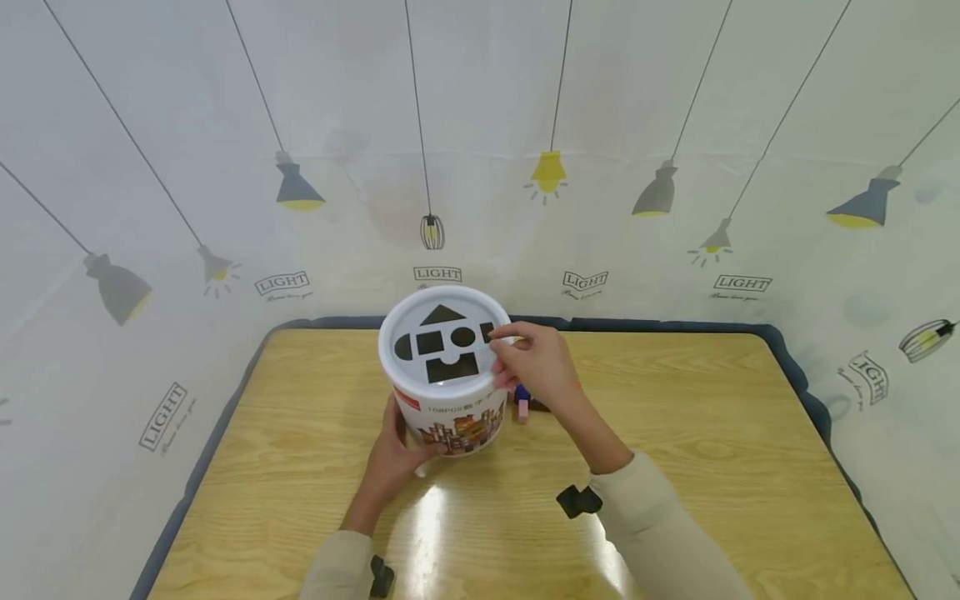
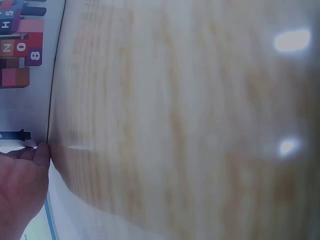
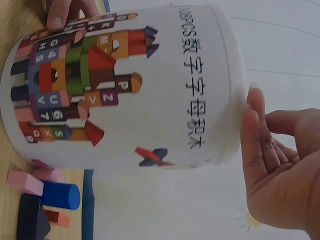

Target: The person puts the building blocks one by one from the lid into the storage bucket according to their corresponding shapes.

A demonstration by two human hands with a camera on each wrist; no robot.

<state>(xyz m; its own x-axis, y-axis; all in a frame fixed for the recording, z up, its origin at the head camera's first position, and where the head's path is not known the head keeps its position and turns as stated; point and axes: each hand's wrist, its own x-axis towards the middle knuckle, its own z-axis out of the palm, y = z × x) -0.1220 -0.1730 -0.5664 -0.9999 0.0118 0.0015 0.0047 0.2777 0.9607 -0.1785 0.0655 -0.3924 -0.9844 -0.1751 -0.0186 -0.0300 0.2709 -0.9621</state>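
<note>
Overhead, the white round block tub with a shape-cut lid stood on the wooden worktop; the left hand gripped its near side, the right hand pinched its lid rim. Left wrist: thumb against tub wall. Right wrist: fingers at the rim, a blue cylinder block beside the tub's base.
</note>
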